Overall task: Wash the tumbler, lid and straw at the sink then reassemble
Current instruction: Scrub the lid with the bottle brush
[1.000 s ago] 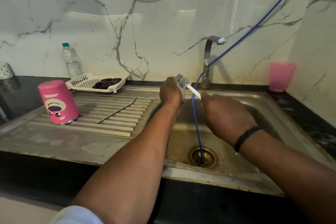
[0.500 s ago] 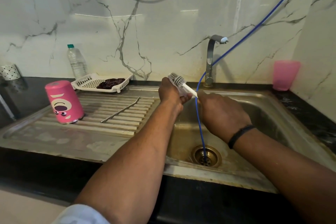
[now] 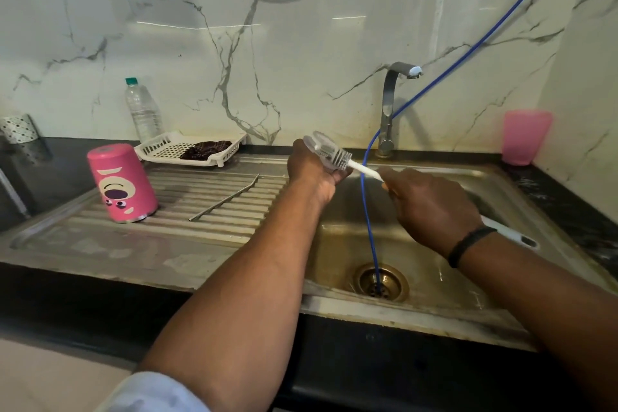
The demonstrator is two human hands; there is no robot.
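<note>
Gripping the clear lid (image 3: 317,144), left hand (image 3: 312,174) meets right hand (image 3: 431,204) clasping brush (image 3: 341,159) over sink (image 3: 501,197).

No words, brands or numbers can be read anywhere. The pink tumbler (image 3: 122,182), standing upside down well left of the fingers, carries only a cartoon face, no lettering.

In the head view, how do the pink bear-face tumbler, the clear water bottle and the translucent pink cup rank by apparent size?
1. Pink bear-face tumbler, nearest the camera.
2. Clear water bottle and translucent pink cup: too alike to rank.
</note>
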